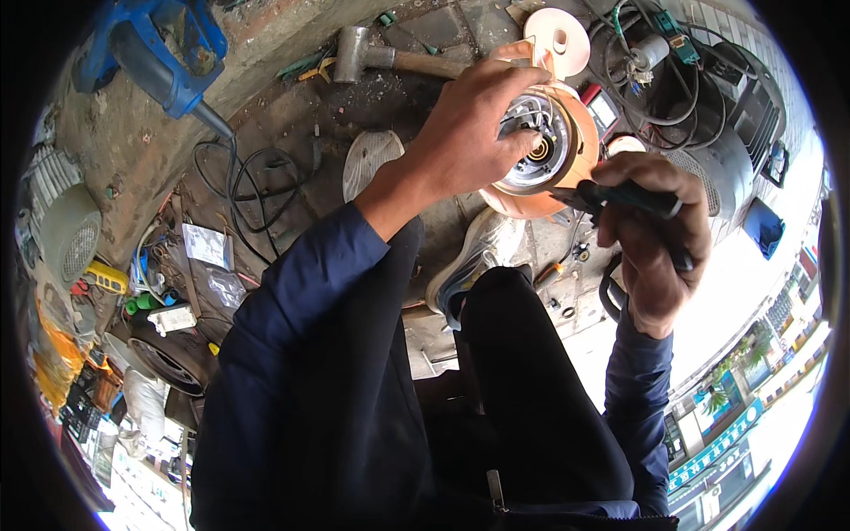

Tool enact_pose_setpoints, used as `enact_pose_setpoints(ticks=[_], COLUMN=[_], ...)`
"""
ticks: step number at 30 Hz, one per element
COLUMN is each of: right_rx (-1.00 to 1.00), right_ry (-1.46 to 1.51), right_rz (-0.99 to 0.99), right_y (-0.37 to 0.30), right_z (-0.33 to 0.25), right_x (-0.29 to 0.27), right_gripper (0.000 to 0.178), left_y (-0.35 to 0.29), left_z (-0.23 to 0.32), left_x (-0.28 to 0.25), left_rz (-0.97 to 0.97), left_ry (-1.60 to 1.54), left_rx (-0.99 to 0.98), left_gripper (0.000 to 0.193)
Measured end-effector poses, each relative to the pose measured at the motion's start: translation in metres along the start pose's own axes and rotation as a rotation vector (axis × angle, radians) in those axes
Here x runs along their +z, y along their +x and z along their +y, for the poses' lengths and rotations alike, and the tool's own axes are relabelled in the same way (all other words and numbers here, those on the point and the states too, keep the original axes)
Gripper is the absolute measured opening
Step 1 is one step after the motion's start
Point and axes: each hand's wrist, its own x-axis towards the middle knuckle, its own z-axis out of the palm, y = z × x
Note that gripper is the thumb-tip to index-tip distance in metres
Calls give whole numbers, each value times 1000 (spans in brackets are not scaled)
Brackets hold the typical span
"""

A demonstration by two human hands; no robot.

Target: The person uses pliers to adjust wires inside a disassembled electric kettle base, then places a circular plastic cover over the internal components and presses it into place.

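Note:
An orange round housing (524, 203) with a silver metal ring and coiled centre inside it sits beyond my knees. My left hand (465, 133) is closed over its left rim, with the thumb reaching in toward the centre. In my right hand (662, 230) is a pair of pliers (630, 198) with dark handles. Their jaws point left, close to the housing's lower right edge; whether they touch it I cannot tell. A pale orange disc (560, 42) with a hole lies just past the housing.
A hammer (352, 55) lies at the far side. Looped black cable (237, 181) runs from a blue power tool (159, 57) at far left. More cables and a grey motor (722, 181) stand at right. A screwdriver (549, 276) and small parts lie near my shoe (474, 252).

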Motion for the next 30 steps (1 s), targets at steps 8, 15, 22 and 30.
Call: enact_pose_setpoints(ticks=[8,15,22,30], right_rx=[5,28,27,3], right_ry=[44,12,-53,-82], right_rz=[-26,-20,-12,-30], right_y=[10,13,13,16], right_z=[25,29,30,31], right_x=[8,12,13,14], right_gripper=[39,39,30,25], left_y=[-2,-2,-3,-2], left_z=[-5,-8,-8,-8], left_x=[3,4,5,5], left_rz=[55,80,86,91], left_ry=[24,42,58,79], left_rx=[52,75,72,85], left_gripper=[63,65,64,63])
